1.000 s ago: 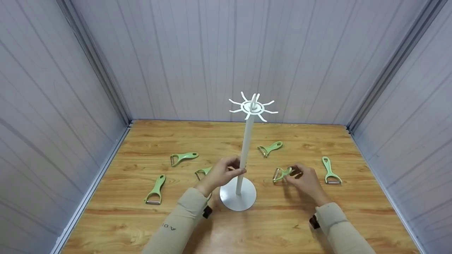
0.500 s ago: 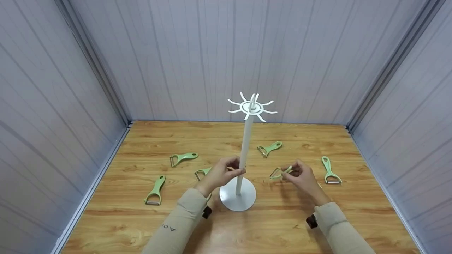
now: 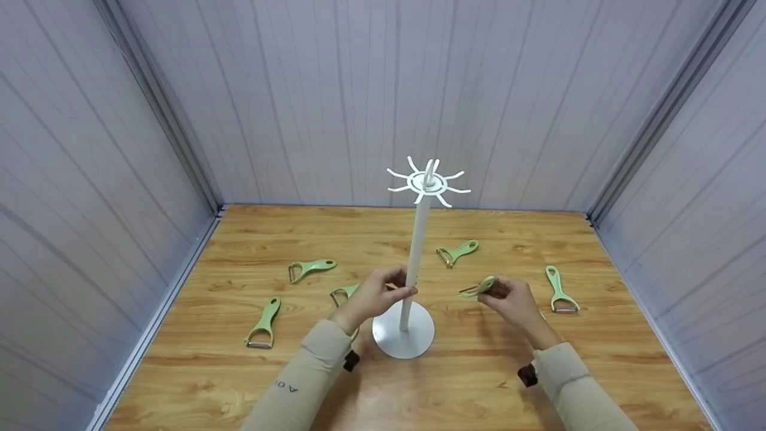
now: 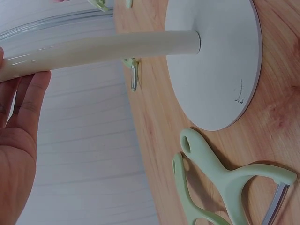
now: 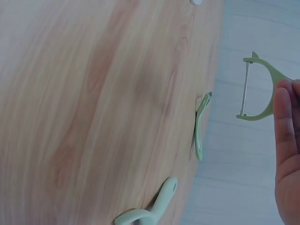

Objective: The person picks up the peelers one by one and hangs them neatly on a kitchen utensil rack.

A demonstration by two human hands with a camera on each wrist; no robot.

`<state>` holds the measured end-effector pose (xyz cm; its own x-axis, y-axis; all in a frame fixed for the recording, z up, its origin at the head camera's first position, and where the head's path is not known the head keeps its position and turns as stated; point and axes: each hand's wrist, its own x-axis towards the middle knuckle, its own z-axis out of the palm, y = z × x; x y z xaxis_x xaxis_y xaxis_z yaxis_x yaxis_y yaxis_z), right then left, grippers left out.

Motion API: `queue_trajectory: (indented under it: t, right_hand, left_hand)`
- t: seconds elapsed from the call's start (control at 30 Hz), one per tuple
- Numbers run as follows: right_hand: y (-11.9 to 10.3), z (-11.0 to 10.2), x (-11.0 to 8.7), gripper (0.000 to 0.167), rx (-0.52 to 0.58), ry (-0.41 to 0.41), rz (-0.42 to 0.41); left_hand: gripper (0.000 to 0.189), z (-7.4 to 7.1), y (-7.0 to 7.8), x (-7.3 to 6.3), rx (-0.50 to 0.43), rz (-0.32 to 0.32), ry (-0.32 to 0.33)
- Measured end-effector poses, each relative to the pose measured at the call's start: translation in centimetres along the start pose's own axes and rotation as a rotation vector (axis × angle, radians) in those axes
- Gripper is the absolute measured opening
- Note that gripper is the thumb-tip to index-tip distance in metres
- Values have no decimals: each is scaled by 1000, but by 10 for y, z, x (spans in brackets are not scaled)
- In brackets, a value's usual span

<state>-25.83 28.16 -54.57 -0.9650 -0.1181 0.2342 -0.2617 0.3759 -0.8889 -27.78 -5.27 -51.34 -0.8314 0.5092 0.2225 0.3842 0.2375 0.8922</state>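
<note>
A white stand rises from a round base [image 3: 402, 344]; its pole [image 3: 418, 239] carries a ring of curved hooks [image 3: 426, 183] at the top, with nothing hung on them. Midway down the pole, my left hand [image 3: 374, 293] holds it between thumb and fingers. To the right of the stand, my right hand [image 3: 516, 302] pinches a green Y-shaped peeler [image 3: 486, 285] above the table. In the right wrist view that peeler's frame [image 5: 271, 70] and thin blade extend past the fingertips, while its handle is mostly hidden by the hand.
More green peelers lie around: one [image 3: 313, 265] and another [image 3: 265, 323] at left, one [image 3: 459, 251] behind, one [image 3: 558, 290] at right. Two, including this peeler [image 4: 220, 173], lie beside the base, partly hidden by my left arm. Panel walls [image 3: 359, 102] enclose the wooden table.
The peeler in my right hand has been turned and tilted, its handle end now pointing up. The right hand shifted slightly; the left hand and the stand stay practically still.
</note>
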Motion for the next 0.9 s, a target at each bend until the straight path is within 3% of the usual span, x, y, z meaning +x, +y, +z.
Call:
queue_trajectory:
  t: [0.17, 0.53, 0.9]
  right_hand:
    - [-10, 0, -1, 7, -34, -18, -40]
    - [-29, 5, 0, 11, -74, 74, -149]
    - [-43, 7, 4, 9, -61, 56, -156]
  left_hand:
    - [14, 0, 1, -1, -3, -2, 1]
    - [17, 1, 0, -1, -14, -9, -6]
    - [17, 1, 0, -1, -10, -19, 2]
